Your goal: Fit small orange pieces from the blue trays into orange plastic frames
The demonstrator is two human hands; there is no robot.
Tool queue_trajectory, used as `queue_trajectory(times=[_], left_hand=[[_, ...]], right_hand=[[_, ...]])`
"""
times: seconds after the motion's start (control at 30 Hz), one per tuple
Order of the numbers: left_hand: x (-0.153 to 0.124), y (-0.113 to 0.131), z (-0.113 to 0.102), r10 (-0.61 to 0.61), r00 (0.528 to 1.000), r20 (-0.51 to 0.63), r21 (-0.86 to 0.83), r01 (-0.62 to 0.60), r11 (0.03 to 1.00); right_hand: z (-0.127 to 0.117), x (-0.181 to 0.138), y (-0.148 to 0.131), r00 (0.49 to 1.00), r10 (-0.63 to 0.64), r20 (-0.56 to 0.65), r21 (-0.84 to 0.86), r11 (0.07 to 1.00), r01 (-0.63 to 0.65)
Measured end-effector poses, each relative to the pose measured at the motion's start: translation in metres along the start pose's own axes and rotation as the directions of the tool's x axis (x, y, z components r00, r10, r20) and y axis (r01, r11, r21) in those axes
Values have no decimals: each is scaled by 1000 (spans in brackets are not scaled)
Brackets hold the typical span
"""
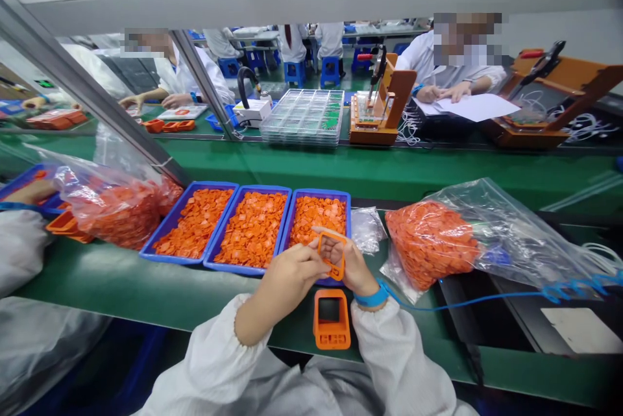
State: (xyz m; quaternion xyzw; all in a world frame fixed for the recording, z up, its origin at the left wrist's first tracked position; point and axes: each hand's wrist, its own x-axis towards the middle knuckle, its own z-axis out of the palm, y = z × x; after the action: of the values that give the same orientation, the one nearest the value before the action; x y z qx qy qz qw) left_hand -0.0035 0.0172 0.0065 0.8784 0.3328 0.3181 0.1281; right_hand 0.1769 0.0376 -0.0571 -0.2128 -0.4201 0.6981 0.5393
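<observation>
An orange plastic frame (344, 261), with a large window and small openings below it, is held up over the front of the trays. My left hand (291, 274) pinches its left side with closed fingers. Around its right side curls my right hand (357, 271), the palm partly visible through the window; a blue strap circles that wrist. Below, on the green table close to my body, lies a similar orange housing (331, 336). Just beyond my hands, a blue tray (348, 208) holds many small flat orange pieces, and my left hand partly covers its front.
Two more blue trays (210, 261) (154, 242) of orange pieces stand to the left. Clear bags of orange parts (431, 241) (121, 211) flank the trays. A blue coiled cord (467, 305) runs right from my wrist. Co-workers sit across the green bench (292, 166) and at left.
</observation>
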Motion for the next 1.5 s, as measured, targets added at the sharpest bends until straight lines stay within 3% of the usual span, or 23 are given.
queue_trajectory(times=[0.13,0.23,0.37,0.47,0.77,0.87,0.97,1.03,1.13,1.27,1.5], left_hand=[[-1,-5,2,3,999,37,141,-9,990],[2,-3,-2,-49,991,128,233,18,972],[14,3,-7,-160,924,349,319,43,947],[20,3,-6,-178,884,433,332,27,943],[21,1,-5,-145,878,456,313,-6,950],[23,-13,-8,-122,911,393,242,26,970],[23,-33,-9,-222,940,260,243,158,957],[22,-44,-7,-269,924,270,270,195,943],[20,-53,0,-265,883,387,271,166,948],[21,-55,13,-273,835,477,302,136,944],[23,-60,21,-286,802,525,330,118,936]], right_hand=[[0,0,-1,1000,10,3,-66,998,-10],[0,1,-3,1000,27,8,-124,992,-26],[0,2,-6,999,39,16,-208,977,-35],[1,2,-10,997,74,37,-249,967,-62],[8,4,-14,997,81,2,-167,983,-80],[7,5,-8,990,3,-143,-42,999,-9],[3,8,-2,930,-81,-357,71,991,113],[0,12,0,890,-89,-447,121,980,159],[0,14,0,863,-66,-501,172,970,174],[3,14,-1,851,-42,-524,205,963,174],[3,13,-1,848,-33,-529,222,959,175]])
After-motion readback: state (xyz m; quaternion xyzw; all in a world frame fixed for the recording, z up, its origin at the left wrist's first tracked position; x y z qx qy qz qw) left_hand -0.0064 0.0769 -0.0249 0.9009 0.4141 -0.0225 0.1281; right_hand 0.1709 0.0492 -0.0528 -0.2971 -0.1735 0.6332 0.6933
